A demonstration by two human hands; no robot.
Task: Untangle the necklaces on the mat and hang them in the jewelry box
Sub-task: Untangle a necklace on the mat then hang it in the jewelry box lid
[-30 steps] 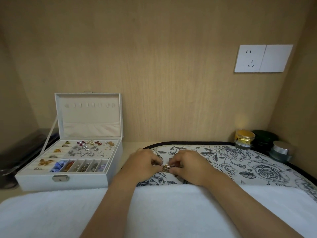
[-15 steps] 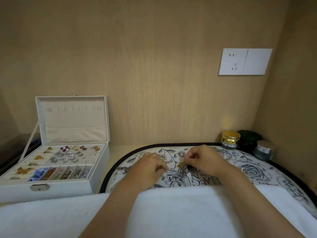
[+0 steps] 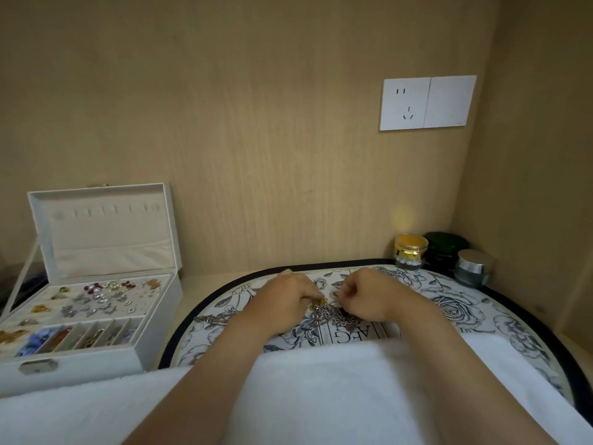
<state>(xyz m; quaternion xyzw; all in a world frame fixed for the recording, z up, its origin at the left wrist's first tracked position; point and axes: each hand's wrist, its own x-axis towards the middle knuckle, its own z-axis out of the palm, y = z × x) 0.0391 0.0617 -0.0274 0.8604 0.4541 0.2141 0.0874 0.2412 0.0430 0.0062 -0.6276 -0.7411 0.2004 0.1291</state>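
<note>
White wall socket (image 3: pixel 427 103), three jars in the corner — gold-lidded (image 3: pixel 411 250), dark (image 3: pixel 445 248), silver-lidded (image 3: pixel 474 267)

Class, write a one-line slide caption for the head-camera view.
Left hand and right hand pinch tangled necklaces on a floral mat, beside an open white jewelry box.

Left hand (image 3: pixel 285 303) and right hand (image 3: pixel 369 293) pinch tangled necklaces (image 3: pixel 333 316) on the mat (image 3: pixel 455 303).

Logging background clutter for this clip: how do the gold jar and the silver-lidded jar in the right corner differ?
The gold jar is shiny yellow-gold; the silver-lidded jar has a dark body under a metallic cap. The gold jar stands nearer the back wall, the silver-lidded jar farther right and nearer the camera. Both stand upright, closed.
</note>
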